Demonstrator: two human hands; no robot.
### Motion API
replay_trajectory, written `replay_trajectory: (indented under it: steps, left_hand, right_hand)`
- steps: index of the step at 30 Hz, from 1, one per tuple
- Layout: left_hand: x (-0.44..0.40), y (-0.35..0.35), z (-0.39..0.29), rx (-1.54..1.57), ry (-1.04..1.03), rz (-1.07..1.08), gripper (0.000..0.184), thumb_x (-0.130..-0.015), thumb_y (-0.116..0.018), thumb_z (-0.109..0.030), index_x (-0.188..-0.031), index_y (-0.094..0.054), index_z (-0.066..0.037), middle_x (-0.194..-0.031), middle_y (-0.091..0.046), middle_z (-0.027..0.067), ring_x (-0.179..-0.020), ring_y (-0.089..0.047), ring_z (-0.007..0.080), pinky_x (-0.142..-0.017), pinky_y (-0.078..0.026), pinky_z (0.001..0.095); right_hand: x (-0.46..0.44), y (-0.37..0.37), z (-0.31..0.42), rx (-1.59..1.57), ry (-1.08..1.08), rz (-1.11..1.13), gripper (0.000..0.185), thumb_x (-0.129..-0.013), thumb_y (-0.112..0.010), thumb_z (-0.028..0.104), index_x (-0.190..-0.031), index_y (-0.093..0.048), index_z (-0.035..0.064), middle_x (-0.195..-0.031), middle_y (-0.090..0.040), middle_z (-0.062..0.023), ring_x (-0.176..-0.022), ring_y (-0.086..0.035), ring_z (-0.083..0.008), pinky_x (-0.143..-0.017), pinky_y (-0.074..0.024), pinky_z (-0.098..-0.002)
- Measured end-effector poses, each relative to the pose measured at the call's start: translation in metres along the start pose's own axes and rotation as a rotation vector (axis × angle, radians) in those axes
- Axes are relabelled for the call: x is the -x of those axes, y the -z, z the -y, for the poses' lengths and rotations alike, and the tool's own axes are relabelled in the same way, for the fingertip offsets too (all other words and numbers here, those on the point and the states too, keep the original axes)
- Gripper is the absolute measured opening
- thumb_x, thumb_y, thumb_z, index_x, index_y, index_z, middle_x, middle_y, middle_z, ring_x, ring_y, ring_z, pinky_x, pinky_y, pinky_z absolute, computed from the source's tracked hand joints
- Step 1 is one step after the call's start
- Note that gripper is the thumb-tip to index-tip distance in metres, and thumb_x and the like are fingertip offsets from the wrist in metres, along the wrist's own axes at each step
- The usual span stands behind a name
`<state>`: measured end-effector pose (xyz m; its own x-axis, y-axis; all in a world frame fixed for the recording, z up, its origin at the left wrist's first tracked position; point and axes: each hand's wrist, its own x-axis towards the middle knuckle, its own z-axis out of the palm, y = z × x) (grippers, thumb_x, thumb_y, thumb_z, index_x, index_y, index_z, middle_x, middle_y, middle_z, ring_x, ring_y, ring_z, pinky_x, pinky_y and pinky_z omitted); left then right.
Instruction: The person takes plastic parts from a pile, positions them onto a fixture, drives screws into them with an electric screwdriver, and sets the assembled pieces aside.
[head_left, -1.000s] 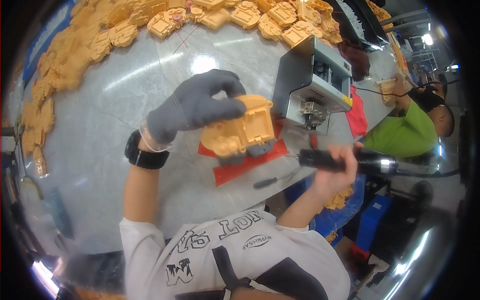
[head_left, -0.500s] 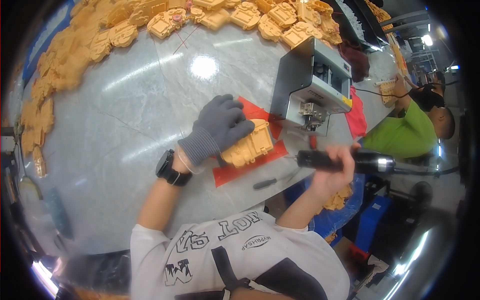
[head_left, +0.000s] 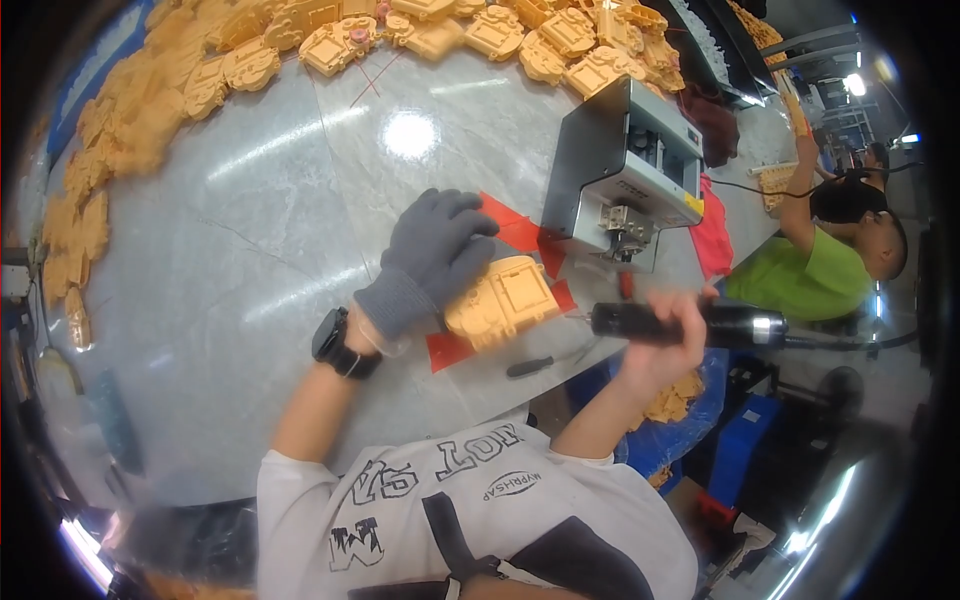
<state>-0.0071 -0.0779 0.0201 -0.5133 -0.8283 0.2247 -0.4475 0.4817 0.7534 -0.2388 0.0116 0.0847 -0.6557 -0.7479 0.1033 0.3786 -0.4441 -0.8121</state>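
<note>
My left hand [head_left: 437,245], in a grey glove, grips a yellow-orange moulded plastic part [head_left: 503,302] by its upper left side. The part is tilted above red tape strips [head_left: 449,351] stuck on the grey table. Around a black electric screwdriver-like power tool [head_left: 637,321] with a thin tip and a cable, the fingers of my bare right hand [head_left: 668,335] are closed. The tool's tip points left toward the part's right edge; whether they touch I cannot tell. A small dark-handled hand tool [head_left: 530,367] lies on the table below the part.
A grey-black benchtop machine [head_left: 625,170] stands right of my left hand. Many similar yellow parts [head_left: 335,45] are heaped along the far and left table edges. A blue-lined bin [head_left: 690,415] with yellow pieces sits below my right arm. A co-worker in a green shirt [head_left: 800,275] is at the right.
My left hand has shifted slightly left, and the plastic part has turned, showing more of its flat face. My right hand with the tool barely moved. The co-worker's arm has risen.
</note>
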Motion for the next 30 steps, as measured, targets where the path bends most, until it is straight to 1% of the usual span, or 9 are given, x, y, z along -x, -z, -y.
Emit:
replay_trajectory:
  steps: [2,3,4,6,11,14,22,26,30]
  left_hand:
    - [0.005,0.013,-0.024,-0.001,-0.038,-0.119,0.049,-0.070,-0.064,-0.036,-0.107,-0.056,-0.006,-0.109,-0.054,0.0167,-0.107,-0.047,0.0336,-0.102,-0.029,0.0450]
    - [0.007,0.018,-0.040,-0.164,-0.062,-0.017,0.070,-0.062,-0.070,-0.042,-0.118,-0.048,-0.005,-0.113,-0.052,0.0150,-0.109,-0.048,0.0322,-0.105,-0.023,0.0485]
    - [0.009,0.013,-0.046,-0.161,-0.061,-0.014,0.070,-0.062,-0.070,-0.042,-0.118,-0.048,-0.005,-0.113,-0.052,0.0150,-0.109,-0.048,0.0322,-0.105,-0.023,0.0485]
    - [0.010,0.009,-0.053,-0.240,-0.043,0.223,0.079,-0.058,-0.072,-0.043,-0.122,-0.046,-0.006,-0.112,-0.052,0.0132,-0.111,-0.047,0.0303,-0.107,-0.016,0.0515]
    - [0.006,0.008,-0.055,-0.262,-0.016,0.227,0.078,-0.060,-0.071,-0.043,-0.126,-0.044,-0.012,-0.107,-0.053,0.0102,-0.109,-0.047,0.0291,-0.107,-0.016,0.0531]
    - [0.008,0.005,-0.052,-0.463,-0.054,0.158,0.073,-0.064,-0.069,-0.042,-0.126,-0.045,-0.012,-0.100,-0.053,0.0111,-0.105,-0.046,0.0281,-0.104,-0.018,0.0533]
    - [0.022,-0.016,-0.043,-0.499,-0.068,0.001,0.076,-0.062,-0.069,-0.047,-0.123,-0.046,-0.008,-0.117,-0.045,0.0172,-0.112,-0.042,0.0349,-0.104,-0.020,0.0531]
    - [0.025,0.000,-0.065,-0.442,-0.028,0.039,0.073,-0.063,-0.068,-0.048,-0.122,-0.048,-0.008,-0.124,-0.041,0.0196,-0.113,-0.040,0.0380,-0.103,-0.020,0.0538]
    - [0.027,0.004,-0.086,-0.282,-0.130,-0.139,0.072,-0.067,-0.066,-0.047,-0.123,-0.047,-0.007,-0.129,-0.038,0.0224,-0.117,-0.037,0.0394,-0.101,-0.021,0.0559]
  right_hand:
    - [0.000,0.000,0.000,0.019,0.004,-0.008,0.033,-0.077,-0.050,0.001,-0.109,-0.043,0.0054,-0.068,-0.045,-0.0044,-0.060,-0.046,-0.0157,-0.068,-0.0395,-0.0337]
    - [0.001,0.001,0.000,0.040,0.003,-0.014,0.033,-0.077,-0.050,0.001,-0.109,-0.043,0.0051,-0.068,-0.045,-0.0044,-0.060,-0.046,-0.0157,-0.068,-0.0395,-0.0338]
    - [0.001,0.002,0.000,0.044,0.003,-0.017,0.033,-0.077,-0.050,0.001,-0.109,-0.043,0.0051,-0.068,-0.045,-0.0044,-0.060,-0.046,-0.0157,-0.068,-0.0395,-0.0338]
    - [-0.001,0.002,-0.004,0.047,0.003,-0.017,0.033,-0.076,-0.050,0.001,-0.108,-0.043,0.0047,-0.068,-0.045,-0.0045,-0.060,-0.046,-0.0159,-0.068,-0.0397,-0.0336]
    - [0.001,0.000,-0.002,0.026,-0.001,0.001,0.033,-0.076,-0.050,0.001,-0.109,-0.043,0.0044,-0.068,-0.045,-0.0048,-0.060,-0.046,-0.0160,-0.068,-0.0398,-0.0331]
    - [0.001,0.003,-0.002,0.043,0.002,-0.001,0.034,-0.076,-0.050,0.001,-0.109,-0.043,0.0043,-0.068,-0.045,-0.0047,-0.060,-0.046,-0.0158,-0.068,-0.0398,-0.0330]
    - [-0.003,-0.005,-0.003,0.043,0.009,-0.001,0.035,-0.075,-0.050,0.000,-0.109,-0.043,0.0045,-0.069,-0.046,-0.0041,-0.059,-0.047,-0.0153,-0.066,-0.0399,-0.0319]
    - [-0.012,-0.022,0.014,0.104,0.210,0.017,0.036,-0.074,-0.050,0.000,-0.109,-0.043,0.0038,-0.068,-0.047,-0.0039,-0.057,-0.046,-0.0141,-0.062,-0.0398,-0.0304]
    - [-0.033,-0.030,0.025,0.116,0.432,0.119,0.040,-0.072,-0.052,0.001,-0.110,-0.040,0.0016,-0.067,-0.048,-0.0034,-0.054,-0.045,-0.0129,-0.056,-0.0395,-0.0284]
